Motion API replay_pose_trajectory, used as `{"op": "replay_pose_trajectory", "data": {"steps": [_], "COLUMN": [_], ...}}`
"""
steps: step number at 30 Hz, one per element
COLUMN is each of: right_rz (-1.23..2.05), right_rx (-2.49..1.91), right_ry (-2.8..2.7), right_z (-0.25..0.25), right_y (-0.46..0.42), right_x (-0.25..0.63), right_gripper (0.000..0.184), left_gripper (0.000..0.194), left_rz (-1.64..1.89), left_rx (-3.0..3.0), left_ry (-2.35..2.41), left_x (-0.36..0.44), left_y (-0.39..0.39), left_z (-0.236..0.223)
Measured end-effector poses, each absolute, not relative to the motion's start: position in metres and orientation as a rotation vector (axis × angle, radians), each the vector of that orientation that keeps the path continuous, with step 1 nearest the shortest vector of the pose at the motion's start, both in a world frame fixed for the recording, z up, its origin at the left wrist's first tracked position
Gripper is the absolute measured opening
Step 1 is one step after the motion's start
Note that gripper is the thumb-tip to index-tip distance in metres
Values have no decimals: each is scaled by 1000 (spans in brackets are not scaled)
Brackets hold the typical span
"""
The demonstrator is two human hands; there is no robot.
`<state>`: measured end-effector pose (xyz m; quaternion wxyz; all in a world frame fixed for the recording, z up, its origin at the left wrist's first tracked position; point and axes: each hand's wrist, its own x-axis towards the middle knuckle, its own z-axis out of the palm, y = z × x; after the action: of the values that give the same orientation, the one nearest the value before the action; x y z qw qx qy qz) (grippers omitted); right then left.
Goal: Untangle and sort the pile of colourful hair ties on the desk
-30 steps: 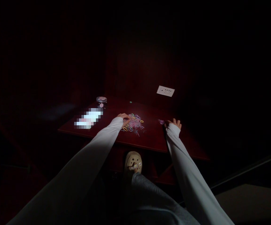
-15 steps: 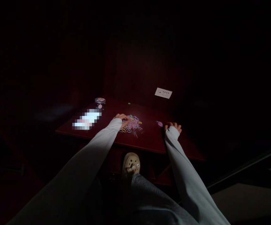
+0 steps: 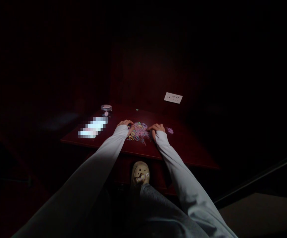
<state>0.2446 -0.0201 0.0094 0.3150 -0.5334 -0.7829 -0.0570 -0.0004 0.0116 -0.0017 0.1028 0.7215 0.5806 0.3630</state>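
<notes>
A heap of small coloured loops [image 3: 139, 130] in pink, yellow, green and purple lies on a dark red table [image 3: 183, 145]. My left hand [image 3: 125, 125] rests at the heap's left edge, fingers curled onto the loops. Touching the heap's right edge is my right hand [image 3: 157, 128], its fingers bent down into the loops. A separate little purple cluster [image 3: 169, 130] lies just right of my right hand. Both arms wear long white sleeves. The light is too dim to show whether either hand pinches a loop.
A small round lidded container [image 3: 106, 108] stands at the table's back left. A bright blurred rectangle [image 3: 93, 127] lies left of my left hand. A white outlet plate [image 3: 173, 98] sits on the dark wall behind. My shoe [image 3: 140, 173] shows under the table edge.
My right hand has left the purple cluster on the right and moved left to the heap's right edge. My left hand has stayed at the heap's left side.
</notes>
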Motion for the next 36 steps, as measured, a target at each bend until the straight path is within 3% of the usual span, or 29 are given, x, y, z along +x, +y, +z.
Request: {"op": "replay_pose_trajectory", "data": {"steps": [8,20,36], "right_rz": [11,10,45], "right_rx": [-1384,-1347,-1381], "right_ry": [-2138,-2068,-2010], "right_z": [10,6,9], "right_y": [-21,-23,-22], "right_x": [203,213,214], "right_gripper": [39,36,35], "left_gripper": [40,16,18], "left_rz": [934,1135,1272], "left_rx": [2323,2216,1987], "left_ry": [1518,1426,1422], "left_x": [6,-3,1], "left_y": [10,20,22], "left_z": [-5,-6,-10]}}
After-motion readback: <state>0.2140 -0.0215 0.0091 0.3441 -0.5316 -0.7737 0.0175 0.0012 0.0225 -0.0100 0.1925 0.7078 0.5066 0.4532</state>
